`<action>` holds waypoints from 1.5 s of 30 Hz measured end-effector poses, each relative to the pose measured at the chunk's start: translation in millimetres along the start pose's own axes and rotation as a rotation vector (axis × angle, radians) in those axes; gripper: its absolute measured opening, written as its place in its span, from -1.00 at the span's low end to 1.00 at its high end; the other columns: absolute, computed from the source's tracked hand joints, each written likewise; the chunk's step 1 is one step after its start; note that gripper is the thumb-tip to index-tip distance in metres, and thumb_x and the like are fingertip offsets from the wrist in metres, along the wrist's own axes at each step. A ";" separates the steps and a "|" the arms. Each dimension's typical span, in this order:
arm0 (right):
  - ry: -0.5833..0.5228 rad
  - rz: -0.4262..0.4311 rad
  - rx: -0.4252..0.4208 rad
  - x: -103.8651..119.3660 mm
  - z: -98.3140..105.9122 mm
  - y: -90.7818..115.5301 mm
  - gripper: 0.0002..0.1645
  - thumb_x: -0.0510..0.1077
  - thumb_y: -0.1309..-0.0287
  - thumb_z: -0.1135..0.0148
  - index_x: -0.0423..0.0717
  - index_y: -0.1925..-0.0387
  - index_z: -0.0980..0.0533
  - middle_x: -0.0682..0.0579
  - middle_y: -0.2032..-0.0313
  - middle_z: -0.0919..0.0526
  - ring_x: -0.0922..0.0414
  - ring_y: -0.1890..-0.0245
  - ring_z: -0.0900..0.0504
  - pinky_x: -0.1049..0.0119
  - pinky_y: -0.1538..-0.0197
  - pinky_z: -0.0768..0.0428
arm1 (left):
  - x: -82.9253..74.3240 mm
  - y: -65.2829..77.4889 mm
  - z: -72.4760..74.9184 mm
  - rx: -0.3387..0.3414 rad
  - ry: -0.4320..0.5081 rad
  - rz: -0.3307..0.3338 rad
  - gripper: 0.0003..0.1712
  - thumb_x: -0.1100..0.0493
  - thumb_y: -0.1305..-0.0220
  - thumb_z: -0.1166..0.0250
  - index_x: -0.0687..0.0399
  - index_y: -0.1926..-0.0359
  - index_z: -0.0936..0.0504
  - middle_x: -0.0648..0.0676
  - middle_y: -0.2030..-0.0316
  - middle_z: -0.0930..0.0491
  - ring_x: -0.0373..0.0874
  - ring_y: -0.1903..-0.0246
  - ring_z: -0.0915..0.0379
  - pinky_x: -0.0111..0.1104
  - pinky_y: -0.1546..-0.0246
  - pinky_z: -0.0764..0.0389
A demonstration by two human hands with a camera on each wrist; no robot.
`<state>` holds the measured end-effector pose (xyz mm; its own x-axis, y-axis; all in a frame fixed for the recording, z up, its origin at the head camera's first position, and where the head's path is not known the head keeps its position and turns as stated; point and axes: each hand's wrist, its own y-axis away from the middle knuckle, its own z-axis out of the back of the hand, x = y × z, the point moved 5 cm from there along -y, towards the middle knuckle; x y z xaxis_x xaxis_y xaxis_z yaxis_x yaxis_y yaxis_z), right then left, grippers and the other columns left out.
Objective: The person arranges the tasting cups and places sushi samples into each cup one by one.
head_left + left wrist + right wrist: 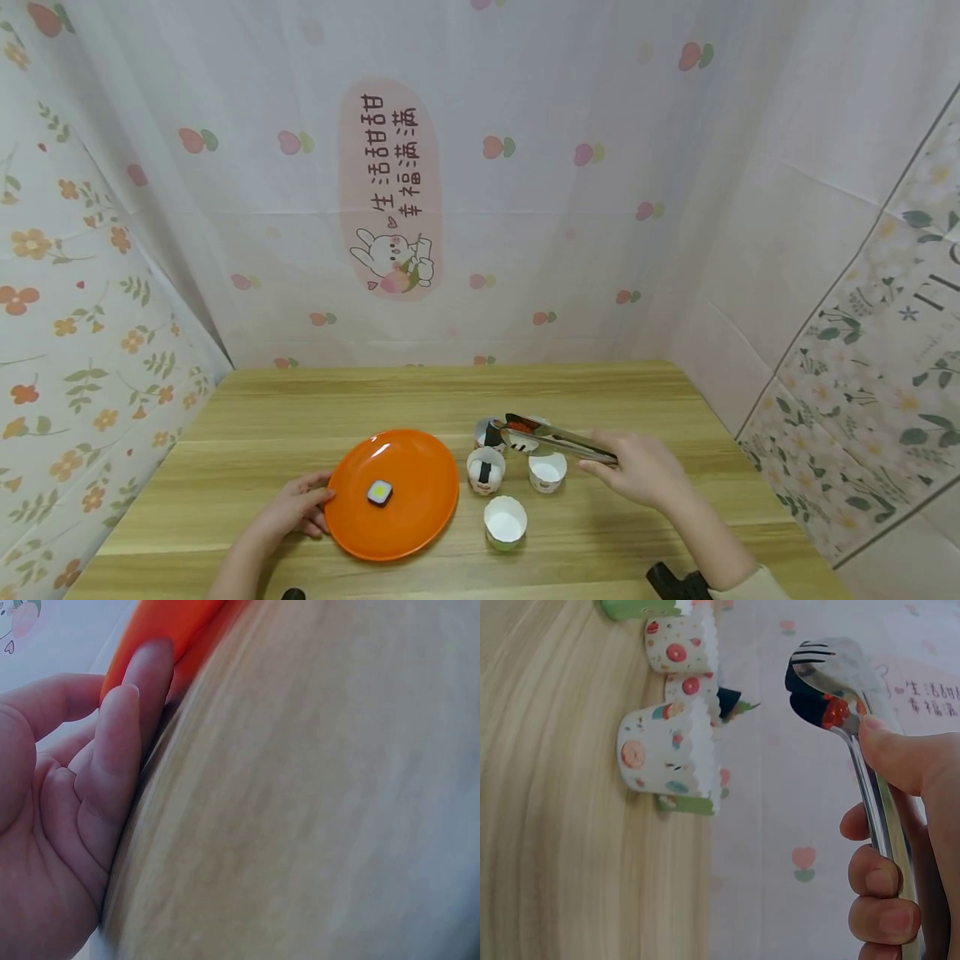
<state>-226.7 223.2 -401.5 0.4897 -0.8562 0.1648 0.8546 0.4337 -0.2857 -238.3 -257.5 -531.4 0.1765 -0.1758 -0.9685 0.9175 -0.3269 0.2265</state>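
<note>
My right hand (637,471) grips metal tongs (573,443), with one fork-shaped tip and one rounded tip. Between the tips sits a small black piece with a red top (835,712), looking like toy sushi; part of it is covered. The tips hover over the back paper cups. At the left, my left hand (296,506) holds the rim of an orange plate (420,521), with fingers partly beneath the edge in the left wrist view. On the plate lies a square sushi roll (380,492) with a yellow centre and dark side.
Several paper baking cups stand right of the plate. One cup (486,487) holds a white rice ball with a black band; the cup behind (480,427) holds a black-and-white piece. Two cups, the near one (506,523) and the right one (547,473), show white insides. Curtains surround the wooden table (300,408).
</note>
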 end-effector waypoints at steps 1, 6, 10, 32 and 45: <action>0.002 0.004 -0.003 -0.8 0.3 1.1 -0.59 0.33 -0.13 -0.20 0.12 0.30 -0.56 0.38 0.63 -0.33 0.39 0.69 -0.21 0.44 0.64 -0.23 | -0.2 0.1 0.1 -0.003 -0.001 0.000 -0.30 0.21 -0.40 -0.07 0.63 -0.31 0.00 0.11 0.54 -0.55 -0.13 0.61 -0.55 -0.37 0.58 -0.62; 0.006 -0.011 0.006 -4.8 1.1 6.4 -0.60 0.32 -0.14 -0.20 0.11 0.30 -0.55 0.35 0.68 -0.27 0.37 0.71 -0.19 0.43 0.66 -0.21 | -0.6 -0.4 0.7 0.002 -0.005 0.000 -0.29 0.19 -0.39 -0.08 0.63 -0.31 0.00 0.12 0.52 -0.56 -0.13 0.60 -0.56 -0.37 0.57 -0.62; 0.018 -0.046 0.026 -9.6 0.5 9.8 -0.50 0.34 -0.15 -0.17 0.04 0.21 -0.59 0.34 0.70 -0.33 0.36 0.73 -0.19 0.41 0.66 -0.22 | -0.2 -0.4 1.6 0.003 -0.005 -0.002 -0.29 0.20 -0.39 -0.08 0.63 -0.31 -0.01 0.12 0.53 -0.56 -0.13 0.61 -0.55 -0.37 0.58 -0.62; 0.069 -0.076 0.050 -27.5 -3.1 27.6 -0.46 0.28 -0.10 -0.26 -0.04 0.10 -0.61 0.04 0.30 -0.70 0.04 0.38 -0.66 0.13 0.46 -0.57 | 2.5 0.0 1.6 -0.010 -0.006 0.019 -0.28 0.18 -0.39 -0.09 0.60 -0.33 -0.03 0.11 0.55 -0.54 -0.13 0.60 -0.54 -0.34 0.56 -0.63; 0.065 -0.136 0.133 -33.8 -4.0 32.0 -0.26 0.38 -0.11 -0.17 -0.15 0.02 -0.60 -0.07 0.18 -0.70 -0.06 0.28 -0.67 0.02 0.33 -0.63 | 2.2 -0.7 2.1 -0.006 0.008 0.013 -0.28 0.20 -0.38 -0.09 0.62 -0.32 -0.02 0.11 0.56 -0.55 -0.13 0.61 -0.54 -0.36 0.57 -0.63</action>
<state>-216.5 264.9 -420.0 0.3597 -0.9239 0.1308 0.9294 0.3424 -0.1373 -239.3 -259.6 -533.4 0.1914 -0.1729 -0.9662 0.9171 -0.3191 0.2388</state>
